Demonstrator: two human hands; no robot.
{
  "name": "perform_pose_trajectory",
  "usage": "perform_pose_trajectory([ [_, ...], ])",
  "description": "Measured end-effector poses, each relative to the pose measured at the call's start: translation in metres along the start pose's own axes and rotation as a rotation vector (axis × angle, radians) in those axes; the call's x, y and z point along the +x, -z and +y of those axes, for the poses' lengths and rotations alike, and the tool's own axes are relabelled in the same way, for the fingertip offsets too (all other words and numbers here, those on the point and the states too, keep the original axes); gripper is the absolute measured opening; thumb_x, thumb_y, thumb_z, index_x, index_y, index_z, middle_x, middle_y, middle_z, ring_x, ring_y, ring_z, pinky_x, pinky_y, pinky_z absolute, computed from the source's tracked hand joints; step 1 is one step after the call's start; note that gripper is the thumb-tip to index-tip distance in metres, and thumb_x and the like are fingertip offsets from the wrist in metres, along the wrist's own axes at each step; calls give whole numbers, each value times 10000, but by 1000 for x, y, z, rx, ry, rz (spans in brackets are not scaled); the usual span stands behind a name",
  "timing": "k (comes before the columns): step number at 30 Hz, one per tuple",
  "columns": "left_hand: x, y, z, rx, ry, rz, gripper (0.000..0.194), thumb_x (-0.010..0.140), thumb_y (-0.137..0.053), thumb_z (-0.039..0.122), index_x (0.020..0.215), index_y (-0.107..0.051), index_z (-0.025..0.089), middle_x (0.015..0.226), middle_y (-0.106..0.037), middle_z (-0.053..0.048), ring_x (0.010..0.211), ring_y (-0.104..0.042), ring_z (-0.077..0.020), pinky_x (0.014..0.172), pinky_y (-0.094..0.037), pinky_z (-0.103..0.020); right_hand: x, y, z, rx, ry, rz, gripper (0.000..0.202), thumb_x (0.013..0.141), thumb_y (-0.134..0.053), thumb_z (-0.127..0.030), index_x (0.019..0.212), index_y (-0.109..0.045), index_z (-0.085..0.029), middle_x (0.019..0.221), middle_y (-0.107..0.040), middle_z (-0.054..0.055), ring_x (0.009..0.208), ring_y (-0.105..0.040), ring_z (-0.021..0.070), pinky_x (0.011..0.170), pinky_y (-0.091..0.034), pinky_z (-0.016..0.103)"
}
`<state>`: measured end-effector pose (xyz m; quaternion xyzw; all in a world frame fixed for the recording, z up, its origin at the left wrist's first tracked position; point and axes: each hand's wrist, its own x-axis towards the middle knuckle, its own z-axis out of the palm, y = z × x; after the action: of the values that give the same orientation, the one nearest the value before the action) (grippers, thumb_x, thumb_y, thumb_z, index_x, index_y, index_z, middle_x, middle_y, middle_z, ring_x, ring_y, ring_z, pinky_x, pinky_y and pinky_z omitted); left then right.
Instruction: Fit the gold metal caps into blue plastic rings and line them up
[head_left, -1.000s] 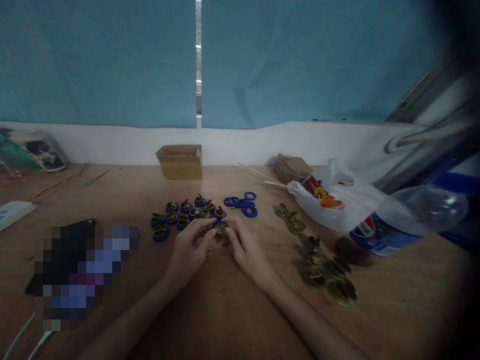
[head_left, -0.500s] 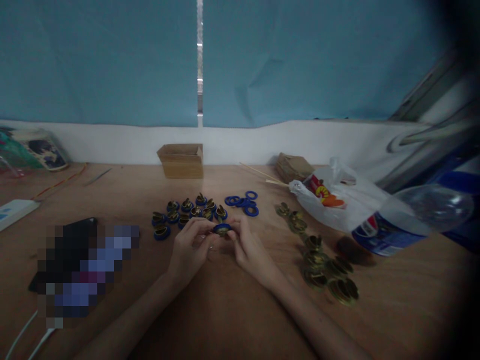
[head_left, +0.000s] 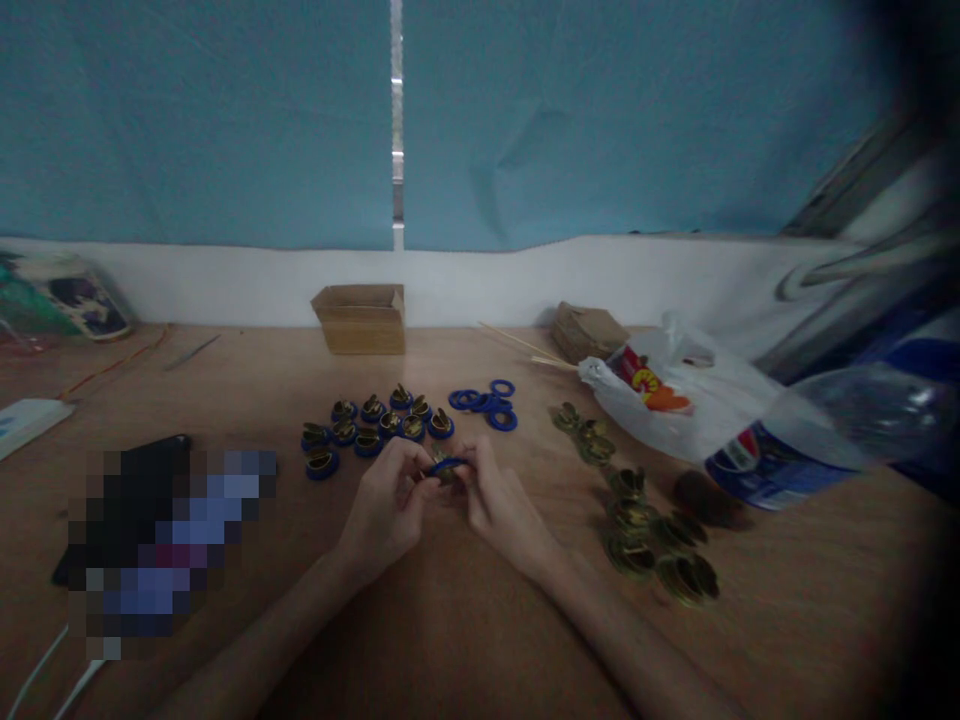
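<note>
Between my two hands is a brass piece with a blue ring [head_left: 448,465], pinched from both sides. My left hand [head_left: 391,497] has its fingertips on the left edge, and my right hand [head_left: 499,505] grips the right edge. Just beyond my left hand sit several brass pieces in blue rings [head_left: 367,442], their brass flaps raised. Loose blue rings [head_left: 484,402] lie in a small heap past my right hand. Brass pieces without rings [head_left: 632,515] are spread on the table to the right of my right hand.
An open cardboard box [head_left: 362,325] and a folded brown carton [head_left: 589,333] stand near the wall. A plastic bag [head_left: 675,400] and a lying bottle [head_left: 795,455] are on the right. A dark device [head_left: 135,500], partly pixelated, and a white power strip [head_left: 30,425] are at left.
The blue ring between my fingers has tilted and shows more as a thin band. My fingers have shifted slightly around it. The view has moved a little.
</note>
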<state>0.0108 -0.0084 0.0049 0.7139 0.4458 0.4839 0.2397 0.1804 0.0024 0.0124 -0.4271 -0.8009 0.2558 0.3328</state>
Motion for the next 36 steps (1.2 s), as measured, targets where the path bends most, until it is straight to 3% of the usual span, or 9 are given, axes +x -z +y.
perform_pose_trajectory([
  [7, -1, -8, -8, -285, 170, -2, 58, 839, -536, 168, 874, -497, 193, 843, -562, -18, 796, -599, -150, 702, -495, -263, 2, 0, -2, -47, 15, 37, 117, 929, -368, -166, 1021, -412, -224, 897, -617, 47, 732, -625, 184, 645, -438, 279],
  [14, 2, -5, -7, -333, 182, 30, 56, 832, -540, 157, 875, -520, 188, 834, -581, -14, 802, -609, -144, 721, -506, -259, 2, 0, -10, 59, -1, 48, 102, 939, -387, -206, 1030, -431, -224, 897, -637, 48, 778, -632, 184, 684, -456, 294],
  [19, 7, -2, -14, -323, 203, 102, 65, 832, -561, 200, 894, -568, 182, 841, -631, -26, 798, -639, -154, 710, -525, -267, 3, -2, -16, 124, -55, 39, 139, 950, -397, -278, 1075, -421, -224, 750, -588, -2, 641, -589, 159, 591, -427, 272],
  [30, 9, -3, -9, -428, 330, 67, 162, 811, -609, 289, 918, -548, 183, 783, -664, -12, 689, -672, -150, 566, -555, -246, 5, -6, -5, 144, -82, 88, 224, 922, -424, -250, 1142, -423, -208, 632, -473, -52, 525, -500, 124, 498, -379, 234],
  [36, 10, -4, -13, -489, 418, 14, 252, 825, -591, 371, 948, -551, 155, 839, -680, -45, 665, -690, -164, 588, -585, -294, 5, -2, -4, -20, -4, 70, 217, 920, -405, -191, 1135, -426, -214, 905, -635, 55, 770, -631, 186, 687, -459, 297],
])
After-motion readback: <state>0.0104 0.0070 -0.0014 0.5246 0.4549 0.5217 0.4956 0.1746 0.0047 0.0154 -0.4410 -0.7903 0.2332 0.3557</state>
